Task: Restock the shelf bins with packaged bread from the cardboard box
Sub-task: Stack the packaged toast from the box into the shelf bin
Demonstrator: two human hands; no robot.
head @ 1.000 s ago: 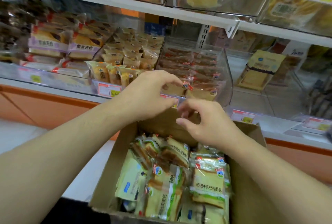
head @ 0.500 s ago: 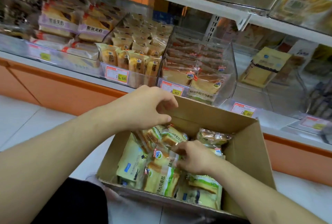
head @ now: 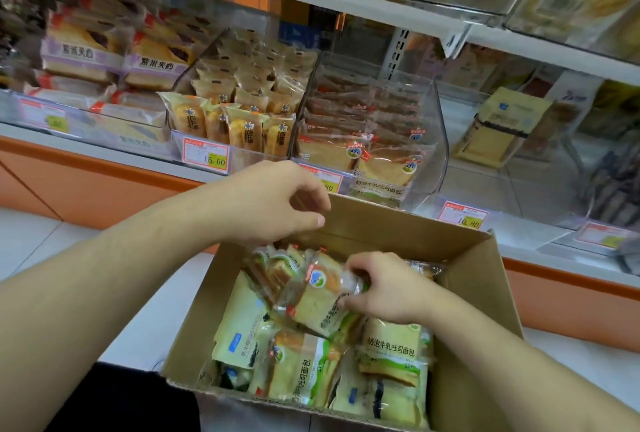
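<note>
Cardboard box (head: 474, 293): right hand (head: 391, 287) now gripping bread pack (head: 320, 300), lifted.

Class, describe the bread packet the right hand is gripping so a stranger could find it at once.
Start at the open cardboard box below the shelf. Near the middle of the box, the right hand pinches one clear packet of sliced bread. Unlike the packets lying flat around it, it is tilted up above them, its round blue-and-green logo showing.

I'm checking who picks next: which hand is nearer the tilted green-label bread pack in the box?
Right. The right hand grips the tilted bread pack at its right edge; the left hand hovers above the cardboard box, apart from it.
</note>
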